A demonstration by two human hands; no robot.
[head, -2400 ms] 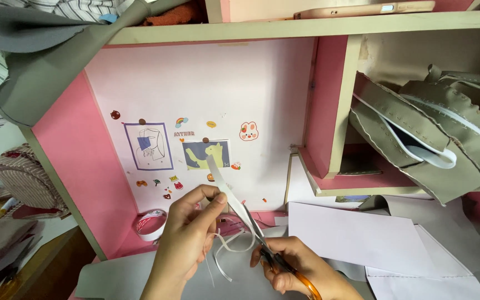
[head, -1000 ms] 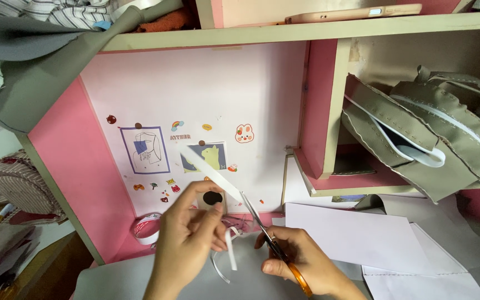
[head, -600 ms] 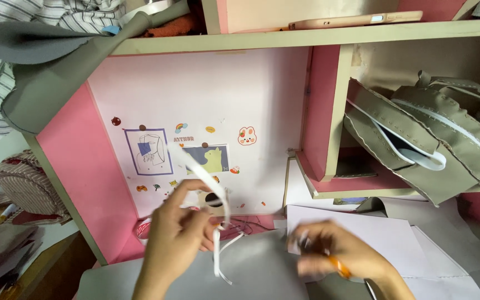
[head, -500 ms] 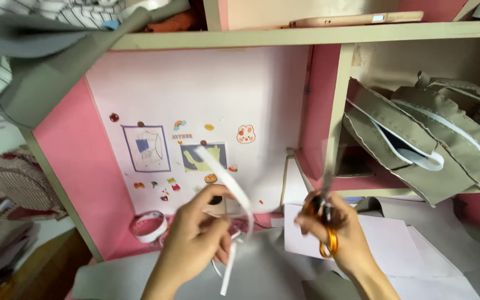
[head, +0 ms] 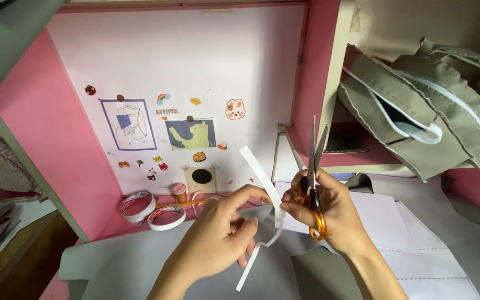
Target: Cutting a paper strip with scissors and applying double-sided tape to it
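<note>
My left hand [head: 220,236] pinches a long white strip [head: 258,168] that curls up past my fingers and hangs down below them. My right hand [head: 329,214] grips orange-handled scissors [head: 314,172], blades pointing up and slightly apart, and its fingertips also touch the strip. Both hands meet above grey fabric [head: 140,266] lying on the desk.
Two rolls of tape [head: 138,203] and a small spool [head: 179,191] lie at the back of a pink cubby [head: 45,133] with stickers and pictures on its white wall. Grey stitched bag pieces [head: 418,122] fill the right shelf. White paper sheets [head: 412,244] lie at right.
My right hand lifted the scissors from lying flat at the strip to pointing upward, then came back beside my left hand. The strip swung up and curled.
</note>
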